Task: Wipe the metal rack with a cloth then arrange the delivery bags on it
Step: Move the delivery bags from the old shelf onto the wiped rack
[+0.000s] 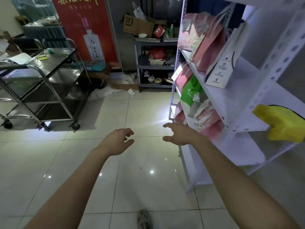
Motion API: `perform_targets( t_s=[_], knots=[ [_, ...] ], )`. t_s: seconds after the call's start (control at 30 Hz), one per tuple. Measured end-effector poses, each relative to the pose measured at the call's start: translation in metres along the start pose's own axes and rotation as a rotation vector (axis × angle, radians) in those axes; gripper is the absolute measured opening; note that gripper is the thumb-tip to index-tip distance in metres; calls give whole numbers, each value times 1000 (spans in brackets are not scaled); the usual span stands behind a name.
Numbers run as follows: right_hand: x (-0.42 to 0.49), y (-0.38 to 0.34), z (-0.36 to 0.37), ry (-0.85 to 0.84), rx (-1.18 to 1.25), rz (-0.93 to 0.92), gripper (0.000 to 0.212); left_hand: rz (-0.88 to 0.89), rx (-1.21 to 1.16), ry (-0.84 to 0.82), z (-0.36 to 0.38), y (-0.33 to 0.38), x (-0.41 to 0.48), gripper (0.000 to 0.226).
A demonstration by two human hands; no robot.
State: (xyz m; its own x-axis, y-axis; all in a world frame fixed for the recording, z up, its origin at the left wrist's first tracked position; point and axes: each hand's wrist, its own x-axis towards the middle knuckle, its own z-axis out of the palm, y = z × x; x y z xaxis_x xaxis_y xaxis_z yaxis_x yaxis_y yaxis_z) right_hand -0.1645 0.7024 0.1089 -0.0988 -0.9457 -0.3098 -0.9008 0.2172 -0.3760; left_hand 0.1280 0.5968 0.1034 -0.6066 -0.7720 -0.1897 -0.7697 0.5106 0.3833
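Glossy pale floor tiles (82, 162) fill the near view, with a round metal drain cover (144, 219) at the bottom edge. Both bare forearms reach forward over the tiles. The left hand (118, 140) and the right hand (179, 133) hang side by side, apart, palms down, fingers loosely curled and spread, holding nothing.

Just right of the right hand stands the white metal rack (270, 52), its shelves running lengthwise away from the viewer toward the back wall, its perforated posts upright. A yellow cloth (283, 124) lies crumpled on a middle shelf at the near end, one edge hanging over the front. Further along, delivery bags stand on the shelves, leaning at a tilt: pink bags (209, 123) low down near the right hand, a green bag (190, 91) on the shelf above, and on a higher shelf a white bag (222, 66) with red and pink ones behind it.

On the left, further off, stands a steel trolley (49, 90) on castors. Beyond it a red poster (89, 30) leans against the wall, and a grey cart (153, 63) holds a cardboard box (137, 24) and dishes.
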Motion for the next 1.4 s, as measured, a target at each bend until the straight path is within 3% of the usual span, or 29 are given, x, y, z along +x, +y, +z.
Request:
perform_targets(
  t_s=[0.43, 0.73, 1.07, 1.23, 1.4],
  knots=[
    [226, -78, -32, 8, 36, 27, 76, 7, 25, 43, -132, -141, 174, 41],
    [313, -86, -70, 148, 147, 280, 72, 278, 102, -54, -178, -189, 350, 41],
    [299, -56, -103, 416, 307, 649, 57, 674, 169, -222, -184, -99, 499, 39],
    [308, -15, -121, 490, 270, 788, 72, 835, 143, -269, -174, -36, 563, 37],
    [326, 17, -149, 538, 287, 870, 72, 945, 133, -299, -176, 18, 625, 37]
  ],
)
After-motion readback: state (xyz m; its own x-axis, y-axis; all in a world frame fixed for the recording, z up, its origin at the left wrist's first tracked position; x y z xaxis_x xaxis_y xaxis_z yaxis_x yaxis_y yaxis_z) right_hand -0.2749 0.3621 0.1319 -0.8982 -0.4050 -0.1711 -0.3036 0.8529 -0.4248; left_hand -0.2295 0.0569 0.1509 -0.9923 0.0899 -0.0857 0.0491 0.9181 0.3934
